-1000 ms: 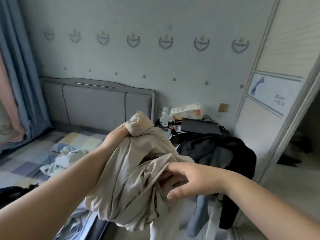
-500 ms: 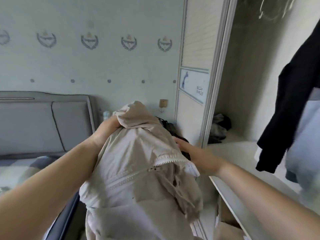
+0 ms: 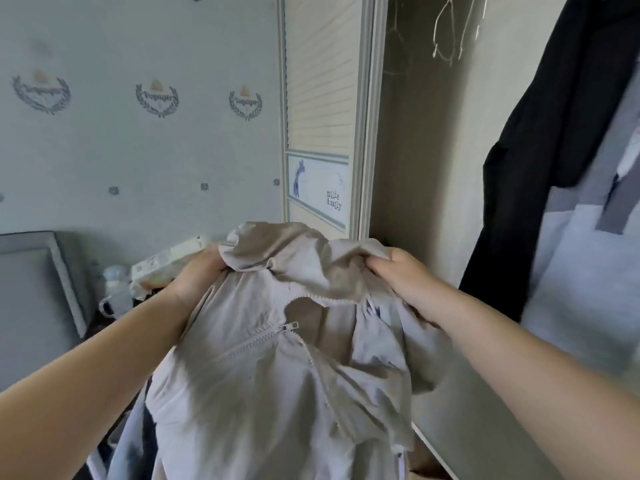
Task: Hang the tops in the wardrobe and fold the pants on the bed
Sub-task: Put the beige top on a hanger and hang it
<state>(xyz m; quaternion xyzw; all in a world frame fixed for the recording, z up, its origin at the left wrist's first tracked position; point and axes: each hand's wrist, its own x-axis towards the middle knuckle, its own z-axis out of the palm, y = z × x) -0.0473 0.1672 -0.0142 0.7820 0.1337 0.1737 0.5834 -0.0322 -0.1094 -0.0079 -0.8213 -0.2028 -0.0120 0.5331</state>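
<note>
Gripping the beige jacket (image 3: 277, 358) at its collar, left hand (image 3: 197, 275) and right hand (image 3: 398, 275) hold it hanging lengthwise downward; wire hangers (image 3: 450, 32) hang up and right, nearer the right hand.

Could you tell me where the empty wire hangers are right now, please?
In the head view, the wire hangers hang at the top right inside the open wardrobe, just left of the hanging black garment.
</note>
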